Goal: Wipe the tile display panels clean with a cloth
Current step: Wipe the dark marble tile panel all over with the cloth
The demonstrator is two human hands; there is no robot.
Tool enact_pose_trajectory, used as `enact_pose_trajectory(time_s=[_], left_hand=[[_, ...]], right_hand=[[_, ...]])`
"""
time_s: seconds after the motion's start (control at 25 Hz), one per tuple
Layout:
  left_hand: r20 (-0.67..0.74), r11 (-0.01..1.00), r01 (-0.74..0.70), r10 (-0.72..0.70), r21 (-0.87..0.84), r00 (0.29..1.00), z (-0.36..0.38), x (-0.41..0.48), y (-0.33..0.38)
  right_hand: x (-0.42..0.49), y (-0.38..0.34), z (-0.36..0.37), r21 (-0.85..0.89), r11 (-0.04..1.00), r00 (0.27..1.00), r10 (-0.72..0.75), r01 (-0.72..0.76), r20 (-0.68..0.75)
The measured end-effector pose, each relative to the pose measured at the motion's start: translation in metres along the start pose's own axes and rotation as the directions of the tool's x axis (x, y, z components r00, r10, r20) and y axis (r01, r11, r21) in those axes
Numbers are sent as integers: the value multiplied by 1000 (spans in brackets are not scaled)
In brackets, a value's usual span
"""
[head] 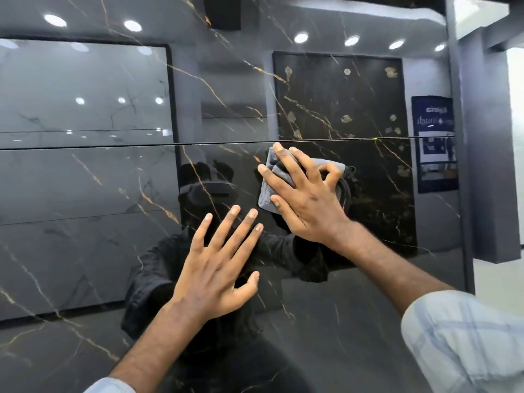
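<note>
A glossy black tile display panel (85, 265) with gold veins fills the view, with a thin horizontal joint across the middle. My right hand (303, 199) presses a folded grey cloth (272, 191) flat against the panel just below that joint, fingers spread and straight. My left hand (218, 265) rests open on the panel below and to the left, fingers spread, holding nothing. The cloth is mostly covered by my right hand.
The polished surface mirrors ceiling lights, other tile panels, a poster and the person. The panel's right edge (456, 165) meets a dark grey frame, with a bright opening beyond it at the far right.
</note>
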State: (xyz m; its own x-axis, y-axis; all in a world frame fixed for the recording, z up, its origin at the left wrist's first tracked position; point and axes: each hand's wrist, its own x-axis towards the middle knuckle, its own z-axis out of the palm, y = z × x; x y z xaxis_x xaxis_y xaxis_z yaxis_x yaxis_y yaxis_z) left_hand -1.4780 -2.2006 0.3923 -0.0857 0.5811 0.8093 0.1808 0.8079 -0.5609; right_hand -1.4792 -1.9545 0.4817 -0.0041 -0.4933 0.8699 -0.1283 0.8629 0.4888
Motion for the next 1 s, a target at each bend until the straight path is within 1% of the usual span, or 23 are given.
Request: enact_pose_trajectory(time_s=[0.08, 0.12, 0.2, 0.24, 0.28, 0.32, 0.36, 0.4, 0.44, 0.48, 0.52, 0.56, 0.6, 0.64, 0.68, 0.72, 0.76, 0.8, 0.84, 0.88, 0.92, 0.96, 1.0], left_hand=[[-2, 1000, 4, -4, -9, 1000, 1, -1, 0], [-6, 1000, 6, -6, -12, 1000, 1, -1, 1], [-13, 1000, 7, -8, -11, 1000, 1, 0, 0], [-18, 1000, 8, -9, -10, 1000, 1, 0, 0], [-24, 1000, 7, -7, -10, 1000, 1, 0, 0], [-28, 1000, 6, -6, -13, 1000, 1, -1, 0], [-28, 1000, 3, -4, -17, 1000, 1, -1, 0], [-26, 1000, 2, -3, -21, 1000, 1, -2, -1], [-25, 1000, 4, -5, -25, 1000, 2, -2, -1], [-25, 1000, 7, -7, -28, 1000, 2, -3, -1], [-27, 1000, 7, -8, -30, 1000, 3, -2, -1], [-30, 1000, 7, -8, -27, 1000, 3, -2, -2], [-32, 1000, 9, -10, -24, 999, 3, -2, -2], [-34, 1000, 11, -12, -25, 999, 4, -3, -2], [-36, 1000, 11, -12, -22, 999, 4, -3, -2], [-37, 1000, 10, -11, -18, 999, 4, -4, -2], [-35, 1000, 8, -9, -19, 999, 4, -4, -1], [-32, 1000, 7, -7, -23, 999, 4, -4, -1], [-27, 1000, 8, -8, -27, 1000, 4, -3, -1], [-24, 999, 11, -11, -33, 1000, 4, -3, 0], [-21, 999, 13, -14, -37, 1000, 4, -2, 0], [-15, 999, 14, -14, -39, 1000, 4, -3, 0], [-12, 999, 14, -15, -39, 1000, 3, -3, 0]], right_hand=[[8, 25, -4, -82, 988, 991, -129, 132, 40], [13, 36, -5, -84, 996, 999, -39, 41, 29], [18, 30, -2, 3, 941, 941, 338, -338, -20], [16, 16, -1, 20, 928, 928, 373, -372, -13], [9, -1, 4, -2, 971, 971, 240, -240, 0], [-2, -10, 6, -26, 1000, 999, -10, 11, 41], [-8, -2, 4, -33, 972, 969, -231, 234, 85], [-6, 16, -2, -40, 948, 946, -310, 314, 92], [-2, 35, -3, -50, 976, 976, -209, 213, 62], [4, 49, -2, -37, 998, 998, 58, -58, 8], [8, 51, -3, 18, 918, 918, 396, -396, -21], [8, 45, -1, 47, 800, 799, 600, -598, -32], [4, 31, 0, 37, 759, 759, 651, -651, -15], [-5, 14, 2, 19, 825, 825, 565, -564, -7], [-22, 2, 3, -7, 947, 946, 322, -322, 30], [-38, 3, 1, -20, 999, 996, 50, -49, 73], [-42, 18, -2, -20, 994, 991, -104, 106, 80], [-38, 36, -3, -29, 997, 994, -73, 76, 75], [-28, 47, -2, -12, 989, 989, 145, -145, 41], [-17, 51, -2, 46, 902, 903, 429, -429, 13], [-11, 47, -2, 74, 795, 797, 604, -602, 4], [-11, 34, 1, 48, 770, 770, 637, -637, -2], [-17, 16, 3, 21, 833, 833, 553, -553, -10]])
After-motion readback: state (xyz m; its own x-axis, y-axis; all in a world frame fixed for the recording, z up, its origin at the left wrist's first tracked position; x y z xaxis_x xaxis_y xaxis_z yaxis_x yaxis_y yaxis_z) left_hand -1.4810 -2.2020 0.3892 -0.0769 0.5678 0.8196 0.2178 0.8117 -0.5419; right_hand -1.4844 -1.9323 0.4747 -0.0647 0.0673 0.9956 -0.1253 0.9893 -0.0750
